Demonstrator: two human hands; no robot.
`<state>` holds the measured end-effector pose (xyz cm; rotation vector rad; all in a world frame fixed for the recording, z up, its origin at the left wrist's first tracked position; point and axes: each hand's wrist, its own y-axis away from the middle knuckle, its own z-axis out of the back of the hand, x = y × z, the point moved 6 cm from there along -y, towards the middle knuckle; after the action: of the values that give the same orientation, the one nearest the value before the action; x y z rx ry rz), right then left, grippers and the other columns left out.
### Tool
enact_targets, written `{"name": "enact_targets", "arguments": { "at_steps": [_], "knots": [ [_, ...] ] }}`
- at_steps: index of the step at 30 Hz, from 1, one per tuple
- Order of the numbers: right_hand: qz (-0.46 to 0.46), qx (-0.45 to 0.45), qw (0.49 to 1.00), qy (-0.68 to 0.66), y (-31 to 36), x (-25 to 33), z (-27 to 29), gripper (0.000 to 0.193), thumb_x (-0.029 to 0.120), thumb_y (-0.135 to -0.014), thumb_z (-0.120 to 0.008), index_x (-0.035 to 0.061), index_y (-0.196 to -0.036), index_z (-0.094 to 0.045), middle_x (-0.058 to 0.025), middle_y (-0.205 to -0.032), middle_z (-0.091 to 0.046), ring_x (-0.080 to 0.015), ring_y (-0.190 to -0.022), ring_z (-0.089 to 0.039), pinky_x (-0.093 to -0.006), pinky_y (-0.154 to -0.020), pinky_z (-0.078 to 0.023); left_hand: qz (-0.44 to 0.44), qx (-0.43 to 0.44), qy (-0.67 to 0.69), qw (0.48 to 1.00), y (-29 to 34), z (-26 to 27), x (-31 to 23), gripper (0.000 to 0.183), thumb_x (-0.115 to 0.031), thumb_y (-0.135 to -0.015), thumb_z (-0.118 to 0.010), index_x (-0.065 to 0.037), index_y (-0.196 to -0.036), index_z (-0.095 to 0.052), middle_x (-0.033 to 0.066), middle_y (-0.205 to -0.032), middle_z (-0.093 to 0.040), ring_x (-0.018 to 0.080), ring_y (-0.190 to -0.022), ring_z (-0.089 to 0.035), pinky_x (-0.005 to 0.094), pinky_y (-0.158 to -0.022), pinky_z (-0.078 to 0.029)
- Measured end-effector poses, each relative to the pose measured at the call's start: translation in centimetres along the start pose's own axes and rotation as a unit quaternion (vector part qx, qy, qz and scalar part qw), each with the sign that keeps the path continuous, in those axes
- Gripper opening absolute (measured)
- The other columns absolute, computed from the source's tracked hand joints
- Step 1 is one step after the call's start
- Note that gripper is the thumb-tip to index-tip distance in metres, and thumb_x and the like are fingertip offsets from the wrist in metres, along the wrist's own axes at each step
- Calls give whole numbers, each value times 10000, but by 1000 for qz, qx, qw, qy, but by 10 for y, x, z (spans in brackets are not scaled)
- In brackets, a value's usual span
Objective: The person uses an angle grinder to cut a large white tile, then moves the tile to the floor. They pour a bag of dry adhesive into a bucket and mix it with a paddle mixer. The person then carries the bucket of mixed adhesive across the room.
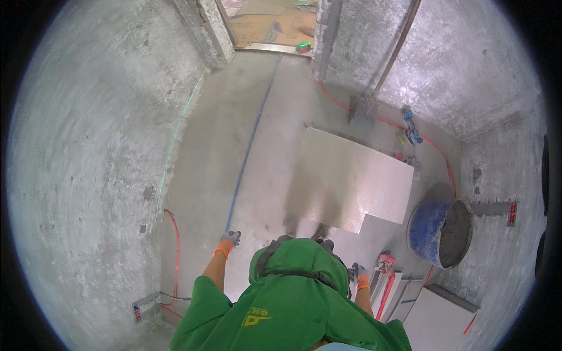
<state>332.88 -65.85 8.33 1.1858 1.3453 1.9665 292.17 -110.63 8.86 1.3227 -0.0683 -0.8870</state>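
My left hand [231,238], in a grey glove with an orange cuff, is at the near end of a long blue line [250,149] that runs along the grey floor toward the doorway. Its fingers look closed; what they hold is too small to make out. My right hand [358,276], gloved the same way, hangs low beside my green-clothed body, left of a red-handled tool [386,266] that looks like a tile cutter. The fingers of that hand are partly hidden. Ahead of my feet lies a large light tile [357,175], with my shadow across it.
A blue bucket [422,231] of grey mortar stands at the right. Beyond are a blue power tool [411,126] and a trowel-like plate [364,110]. Another large tile [439,322] lies lower right. A small green-lit device [303,48] sits at the doorway. Red conduits [177,245] edge the walls.
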Motion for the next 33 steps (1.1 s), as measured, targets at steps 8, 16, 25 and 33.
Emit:
{"name": "enact_targets", "arguments": {
  "at_steps": [8, 16, 25, 33],
  "knots": [
    [6, -9, 1000, 4, 2, 16, -3, 211, 233, -838, -563, 61, -956, -533, -147, -717, -611, -264, -529, -583, -386, -444, -473, -17, 12, 33, 999, 24, -23, -13, 329, -347, -814, -597, -43, -935, -573, 76, -746, -616, 163, -604, -573, 304, -543, -457],
    [38, 8, 999, -26, 28, 46, -22, 288, 261, -832, -595, 47, -1011, -523, -154, -767, -621, -259, -551, -596, -368, -465, -490, 11, 42, 19, 999, -1, -16, -9, 339, -379, -823, -580, -88, -993, -546, 97, -820, -634, 199, -660, -605, 356, -592, -471],
    [104, -22, 994, 7, 15, -1, -16, 229, 224, -801, -612, 22, -907, -602, -119, -744, -631, -206, -562, -589, -332, -483, -465, 0, 52, 11, 999, 5, -14, -23, 321, -361, -845, -553, -97, -1027, -543, 95, -850, -627, 193, -669, -592, 346, -594, -460],
    [99, -33, 994, 44, 22, 5, -19, 259, 222, -788, -606, -12, -901, -615, -112, -731, -642, -194, -582, -583, -314, -525, -454, -29, 25, 25, 999, 12, -12, -37, 307, -333, -821, -595, -50, -937, -578, 63, -745, -623, 145, -607, -582, 286, -522, -451]
  ]
}}
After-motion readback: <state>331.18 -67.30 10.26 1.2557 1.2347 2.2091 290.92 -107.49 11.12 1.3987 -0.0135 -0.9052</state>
